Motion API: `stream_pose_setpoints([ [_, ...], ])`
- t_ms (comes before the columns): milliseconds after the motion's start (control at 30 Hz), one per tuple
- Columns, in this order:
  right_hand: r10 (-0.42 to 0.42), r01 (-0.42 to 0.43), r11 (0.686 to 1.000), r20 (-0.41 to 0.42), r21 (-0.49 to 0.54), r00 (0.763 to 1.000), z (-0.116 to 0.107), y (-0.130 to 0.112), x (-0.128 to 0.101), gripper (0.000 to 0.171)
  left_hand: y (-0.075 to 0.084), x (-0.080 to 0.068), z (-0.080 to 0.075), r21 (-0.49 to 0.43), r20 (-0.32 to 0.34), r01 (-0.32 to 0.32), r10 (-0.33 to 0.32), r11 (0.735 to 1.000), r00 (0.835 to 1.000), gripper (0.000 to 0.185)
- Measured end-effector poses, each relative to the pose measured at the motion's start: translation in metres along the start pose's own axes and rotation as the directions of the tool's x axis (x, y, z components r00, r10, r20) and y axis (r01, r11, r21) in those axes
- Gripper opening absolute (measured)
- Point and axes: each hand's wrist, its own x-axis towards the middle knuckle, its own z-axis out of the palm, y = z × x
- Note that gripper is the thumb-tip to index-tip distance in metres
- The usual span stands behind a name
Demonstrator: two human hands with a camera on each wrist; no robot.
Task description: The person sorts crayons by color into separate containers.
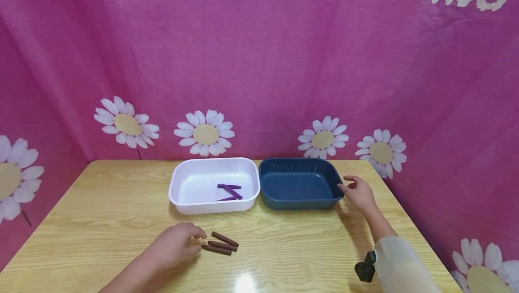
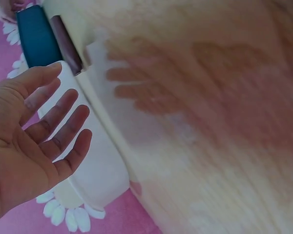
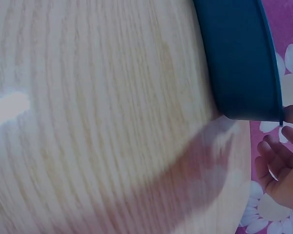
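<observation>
Three brown sticks (image 1: 220, 243) lie side by side on the wooden table (image 1: 117, 212), near its front. My left hand (image 1: 193, 237) rests palm down just left of them, fingertips almost at their ends. The left wrist view shows this left hand (image 2: 63, 107) with fingers straight and spread, holding nothing. A white tray (image 1: 214, 184) holds a few purple sticks (image 1: 230, 190). Beside it sits a dark blue tray (image 1: 300, 184) with nothing visible inside. My right hand (image 1: 348, 184) is at the blue tray's right end, fingers loosely curled, thumb at the rim. The right wrist view shows the right hand (image 3: 278, 156) beside the blue tray (image 3: 239, 58).
The two trays stand side by side at the back middle of the table. A pink cloth with white daisies (image 1: 204, 133) hangs behind and along both sides. Bare wood lies left of the white tray and along the front edge.
</observation>
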Motion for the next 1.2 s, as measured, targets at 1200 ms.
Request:
stream_pose_setpoints([
  [1200,-0.03,0.032,0.999,-0.054,0.036,0.998,0.019,0.0,0.002,0.043,0.006,0.008,0.018,-0.056,0.09,0.057,-0.052,0.997,0.995,0.007],
])
